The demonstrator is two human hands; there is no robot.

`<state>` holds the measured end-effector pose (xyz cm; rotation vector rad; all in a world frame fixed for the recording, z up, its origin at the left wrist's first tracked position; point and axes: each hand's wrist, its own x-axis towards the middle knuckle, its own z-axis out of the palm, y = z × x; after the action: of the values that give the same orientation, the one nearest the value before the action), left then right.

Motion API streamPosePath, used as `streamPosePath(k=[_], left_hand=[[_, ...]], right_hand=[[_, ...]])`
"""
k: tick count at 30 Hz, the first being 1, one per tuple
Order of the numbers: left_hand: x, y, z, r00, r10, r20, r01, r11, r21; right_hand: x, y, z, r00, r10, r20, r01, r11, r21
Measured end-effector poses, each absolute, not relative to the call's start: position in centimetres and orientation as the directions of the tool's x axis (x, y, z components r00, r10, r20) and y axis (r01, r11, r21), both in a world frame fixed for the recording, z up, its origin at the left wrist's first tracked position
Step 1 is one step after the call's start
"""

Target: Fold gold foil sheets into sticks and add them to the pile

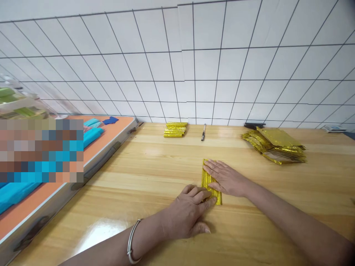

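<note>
A narrow strip of folded gold foil paper (206, 180) lies on the wooden table, lengthwise creases running along it. My right hand (227, 178) rests flat on its far end, fingers stretched out and thumb lower down on the foil. On the near end, my left hand (191, 210) presses with its fingertips, the thumb apart on the wood. A silver bangle (130, 242) circles my left wrist. Both hands cover parts of the strip, and neither is closed around it.
Several folded gold strips (175, 130) sit near the tiled wall. A pen (203, 133) lies beside them. At the right is a loose stack of gold foil sheets (281, 142), with a black object (254, 126) behind. An orange surface (111, 127) with blue material (93, 137) adjoins at left.
</note>
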<state>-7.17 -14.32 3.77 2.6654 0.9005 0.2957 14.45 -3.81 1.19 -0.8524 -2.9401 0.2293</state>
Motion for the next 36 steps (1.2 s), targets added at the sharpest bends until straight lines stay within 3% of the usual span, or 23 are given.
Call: streamPosePath(k=[16,24,28,33,36], left_hand=[[-7.2,-14.6,3.6,0.772,0.626,0.114,0.557,-0.751,0.355],[-8.1,-11.1,3.5,0.727,0.651,0.22,0.535,-0.737,0.414],[-7.9,-7.0,3.0,0.693,0.665,0.278,0.588,-0.745,0.315],[-7.6,-5.0,2.0,0.799,0.589,0.123,0.557,-0.801,0.218],[-7.7,-5.3,1.5,0.799,0.592,0.105,0.567,-0.8,0.195]], right_hand=[[16.9,-8.5,1.1,-0.809,0.588,0.009,0.575,0.794,-0.2],[16.9,-8.5,1.1,-0.803,0.596,0.017,0.586,0.794,-0.165],[16.9,-8.5,1.0,-0.804,0.594,0.01,0.587,0.796,-0.15],[17.0,-8.5,1.0,-0.801,0.599,-0.004,0.594,0.792,-0.141],[17.0,-8.5,1.0,-0.802,0.597,-0.016,0.593,0.791,-0.149]])
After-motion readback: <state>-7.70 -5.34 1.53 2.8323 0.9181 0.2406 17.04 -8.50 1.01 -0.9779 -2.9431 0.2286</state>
